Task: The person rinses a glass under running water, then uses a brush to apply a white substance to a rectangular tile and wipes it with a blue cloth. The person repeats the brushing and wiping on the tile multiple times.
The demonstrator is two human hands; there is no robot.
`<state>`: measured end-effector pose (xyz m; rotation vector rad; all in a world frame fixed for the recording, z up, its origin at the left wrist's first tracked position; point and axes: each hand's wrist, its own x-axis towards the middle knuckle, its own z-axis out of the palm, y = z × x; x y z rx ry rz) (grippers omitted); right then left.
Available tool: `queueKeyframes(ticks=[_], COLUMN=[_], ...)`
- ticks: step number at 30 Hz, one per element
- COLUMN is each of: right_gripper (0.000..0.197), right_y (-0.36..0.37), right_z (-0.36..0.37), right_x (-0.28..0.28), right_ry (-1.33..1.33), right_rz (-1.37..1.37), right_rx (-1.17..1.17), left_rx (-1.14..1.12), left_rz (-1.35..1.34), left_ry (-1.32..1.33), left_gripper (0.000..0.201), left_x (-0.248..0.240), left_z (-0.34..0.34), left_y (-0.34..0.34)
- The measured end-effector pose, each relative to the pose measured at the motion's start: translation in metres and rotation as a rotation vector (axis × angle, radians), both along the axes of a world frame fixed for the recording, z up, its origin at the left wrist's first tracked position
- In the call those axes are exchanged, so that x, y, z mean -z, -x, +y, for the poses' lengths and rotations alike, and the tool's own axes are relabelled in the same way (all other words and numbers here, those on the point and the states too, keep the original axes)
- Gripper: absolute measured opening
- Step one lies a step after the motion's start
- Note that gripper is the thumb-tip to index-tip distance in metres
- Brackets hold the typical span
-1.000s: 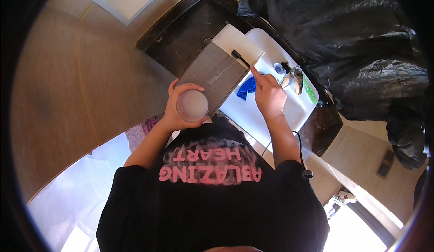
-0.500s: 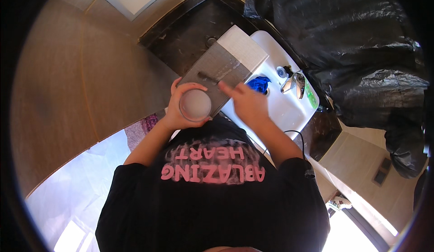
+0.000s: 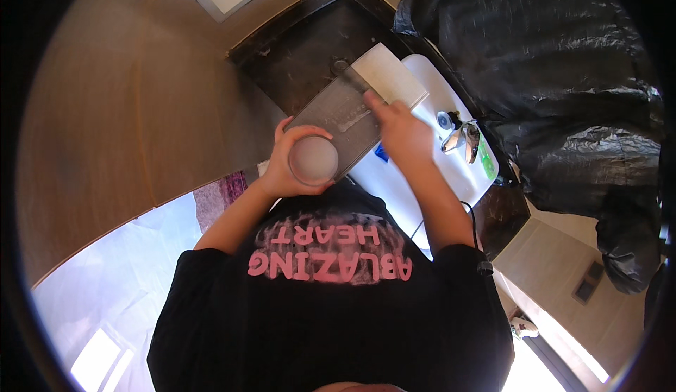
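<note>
My left hand (image 3: 283, 170) is wrapped round a clear round cup (image 3: 313, 160) with cloudy whitish contents, held over the near end of a panel. This flat panel, with a grey part (image 3: 325, 119) and a cream part (image 3: 391, 75), lies slantwise across the dark counter and the sink's edge. A pale wet-looking streak (image 3: 354, 120) marks the grey part. My right hand (image 3: 405, 135) is closed round a dark slim tool (image 3: 356, 79), blurred by motion, over the border between grey and cream. Whether it is a brush or a scraper I cannot make out.
Under the panel's right side is a white sink (image 3: 451, 177) with a metal tap (image 3: 461, 143). A bit of blue cloth (image 3: 381, 152) shows beside my right wrist. Black plastic sheeting (image 3: 542, 61) hangs at right. A brown wall panel (image 3: 134, 124) stands at left, beyond the dark counter (image 3: 299, 54).
My right hand and the dark tool have moved up and away along the panel, towards its cream part. The cup shifts slightly right. The blue cloth is now mostly hidden.
</note>
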<state>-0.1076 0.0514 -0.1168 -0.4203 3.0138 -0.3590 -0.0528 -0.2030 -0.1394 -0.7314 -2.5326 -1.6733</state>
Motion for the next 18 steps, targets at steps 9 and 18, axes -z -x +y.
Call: queueKeyframes(ticks=[9, 18], right_gripper=[0.056, 0.055], right_y=[0.000, 0.002], right_z=[-0.012, -0.012], right_x=[-0.016, -0.014], right_ry=[0.014, -0.038], right_rz=[-0.070, -0.054], right_rx=[-0.085, -0.065], left_rx=[-0.012, -0.005], left_rz=[0.017, 0.003], left_ry=[-0.035, -0.032], left_gripper=[0.088, 0.088], left_x=[0.003, 0.002], left_z=[0.000, 0.000], left_y=[-0.002, -0.001])
